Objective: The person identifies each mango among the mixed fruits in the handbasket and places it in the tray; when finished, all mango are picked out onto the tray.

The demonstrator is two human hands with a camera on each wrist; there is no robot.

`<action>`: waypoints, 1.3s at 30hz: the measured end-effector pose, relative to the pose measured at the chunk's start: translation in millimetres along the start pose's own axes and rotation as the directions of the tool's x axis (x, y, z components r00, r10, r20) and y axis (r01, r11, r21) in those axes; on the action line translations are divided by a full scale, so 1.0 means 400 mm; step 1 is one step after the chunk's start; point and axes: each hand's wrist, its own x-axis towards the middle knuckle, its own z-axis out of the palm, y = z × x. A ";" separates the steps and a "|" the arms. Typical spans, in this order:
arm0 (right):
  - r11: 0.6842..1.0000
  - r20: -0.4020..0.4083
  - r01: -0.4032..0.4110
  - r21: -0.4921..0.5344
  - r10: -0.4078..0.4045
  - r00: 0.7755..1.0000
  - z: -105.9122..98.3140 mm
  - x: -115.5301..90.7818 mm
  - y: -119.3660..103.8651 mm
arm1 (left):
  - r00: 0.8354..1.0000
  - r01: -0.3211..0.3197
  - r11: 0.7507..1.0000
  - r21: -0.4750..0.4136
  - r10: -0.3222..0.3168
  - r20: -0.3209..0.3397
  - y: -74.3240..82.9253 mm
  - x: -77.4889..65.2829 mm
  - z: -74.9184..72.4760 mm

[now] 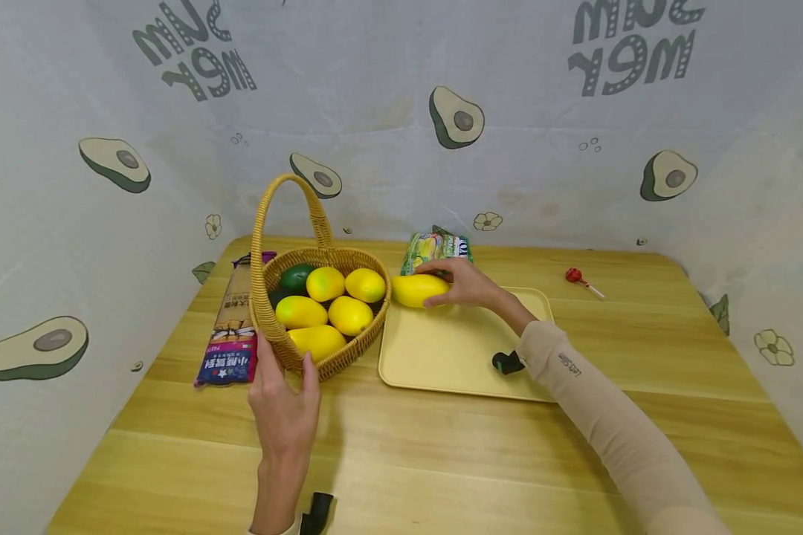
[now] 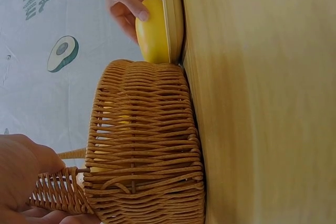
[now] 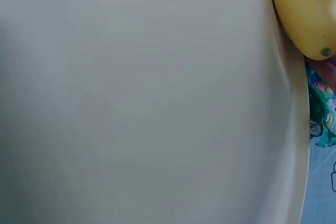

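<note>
My left hand [image 1: 284, 409] grips the near foot of the handle of a wicker basket [image 1: 351, 358]; in the left wrist view, thumb and fingers wrap its woven band. Several yellow mangoes [image 1: 301, 312] and a dark green fruit [image 1: 297, 278] lie inside. At the far left corner of a pale yellow tray [image 1: 442, 357], my right hand [image 1: 468, 286] holds another yellow mango [image 1: 411, 291] between thumb and fingers. That mango lies close beside the basket's right side. The right wrist view shows mostly the tray, with the held mango [image 3: 304, 14] at its upper right.
A pasta bag [image 1: 230, 327] lies left of the basket, partly behind it. Behind the tray is a green and yellow packet [image 1: 435, 249]. A red lollipop [image 1: 574, 275] lies farther right on the wooden table [image 1: 442, 461]. A cloth with printed avocados hangs around the table.
</note>
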 end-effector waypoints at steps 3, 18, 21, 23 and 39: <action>1.000 0.001 -0.007 0.031 0.007 1.000 -0.003 -0.006 -0.003 | 1.000 0.002 1.000 -0.002 -0.002 0.000 -0.002 -0.002 -0.002; 0.997 0.009 -0.006 0.076 0.005 1.000 -0.055 -0.033 -0.028 | 1.000 0.004 1.000 -0.004 -0.004 -0.006 0.000 -0.002 -0.002; 0.998 0.016 0.012 0.058 -0.012 1.000 -0.071 -0.037 -0.045 | 1.000 0.004 1.000 -0.002 -0.004 -0.006 0.002 -0.001 -0.002; 0.999 0.022 0.026 0.047 -0.027 0.999 -0.079 -0.036 -0.055 | 1.000 0.005 1.000 0.003 -0.005 -0.007 0.002 -0.002 -0.002; 0.994 0.081 0.107 0.001 -0.106 0.991 -0.104 0.007 -0.148 | 1.000 -0.001 1.000 -0.010 0.001 -0.002 0.001 -0.001 -0.001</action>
